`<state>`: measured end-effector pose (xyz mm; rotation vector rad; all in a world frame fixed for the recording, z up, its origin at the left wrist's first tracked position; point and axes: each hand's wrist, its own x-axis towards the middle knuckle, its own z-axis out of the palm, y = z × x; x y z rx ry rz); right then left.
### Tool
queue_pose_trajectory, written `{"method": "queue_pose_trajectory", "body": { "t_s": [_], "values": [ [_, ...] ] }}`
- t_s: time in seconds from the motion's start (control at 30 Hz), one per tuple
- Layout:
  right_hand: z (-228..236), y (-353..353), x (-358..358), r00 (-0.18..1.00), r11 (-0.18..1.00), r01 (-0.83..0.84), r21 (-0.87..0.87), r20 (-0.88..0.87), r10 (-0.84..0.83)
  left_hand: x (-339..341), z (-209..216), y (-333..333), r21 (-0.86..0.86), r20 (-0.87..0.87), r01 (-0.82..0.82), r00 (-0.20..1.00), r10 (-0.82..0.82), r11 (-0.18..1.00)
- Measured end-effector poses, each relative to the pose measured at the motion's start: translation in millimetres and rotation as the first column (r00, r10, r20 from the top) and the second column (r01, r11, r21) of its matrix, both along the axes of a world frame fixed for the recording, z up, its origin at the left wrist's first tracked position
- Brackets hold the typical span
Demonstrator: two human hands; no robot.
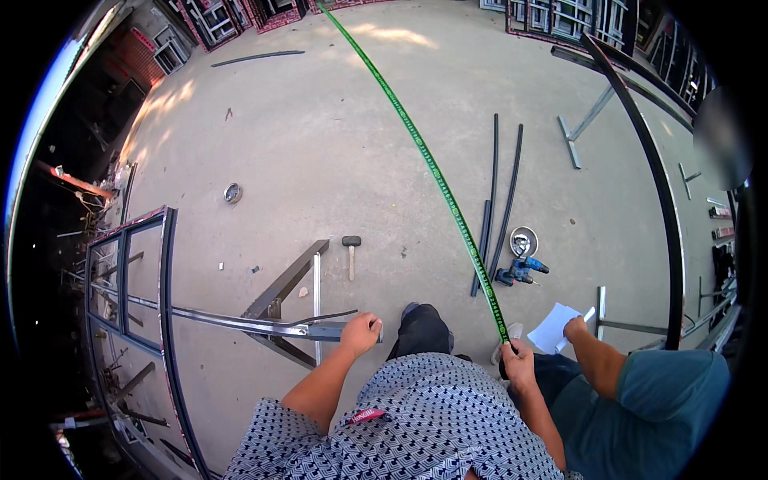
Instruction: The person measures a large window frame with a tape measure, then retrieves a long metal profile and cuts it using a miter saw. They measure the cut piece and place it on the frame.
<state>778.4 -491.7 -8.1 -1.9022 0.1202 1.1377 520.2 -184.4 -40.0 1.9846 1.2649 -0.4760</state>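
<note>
My right hand (520, 364) grips the near end of a tape measure; its case is mostly hidden by the fingers. The tape's long green blade (436, 172) runs out from that hand over the floor to the far edge of the view, bowing slightly. My left hand (362, 332) is closed, fingers curled, at the near end of a grey metal trestle (280, 292). Whatever lies inside those fingers is hidden. A thin dark strip (332, 316) lies along the trestle beside this hand.
Beside me on the right, a person in a teal shirt (664, 400) holds white paper (552, 328). On the floor are a mallet (351, 254), blue power drills (520, 272), a bowl (524, 242) and dark bars (508, 196). Window frames (168, 280) stand left; a long dark frame (660, 176) curves right.
</note>
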Motion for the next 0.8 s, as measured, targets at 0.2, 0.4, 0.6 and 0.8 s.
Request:
{"method": "queue_pose_trajectory", "body": {
  "t_s": [0.2,0.4,0.6,0.8],
  "values": [
    [-49,23,63,0.983,0.984,-0.178,-0.028,0.032,0.178,20,-40,-1,-0.143,-0.119,-0.098,0.99,0.082,0.985],
    [-70,94,173,0.942,0.944,-0.328,-0.034,0.061,0.329,53,-118,39,-0.174,-0.115,-0.287,0.956,0.27,0.942],
    [-81,234,238,0.918,0.918,-0.397,0.008,-0.007,0.397,123,-123,151,-0.214,0.042,-0.621,0.765,0.642,0.754],
    [-106,376,262,0.81,0.81,-0.586,-0.005,-0.001,0.586,154,-98,260,-0.16,0.258,-0.749,0.597,0.759,0.643]
  ]
}}
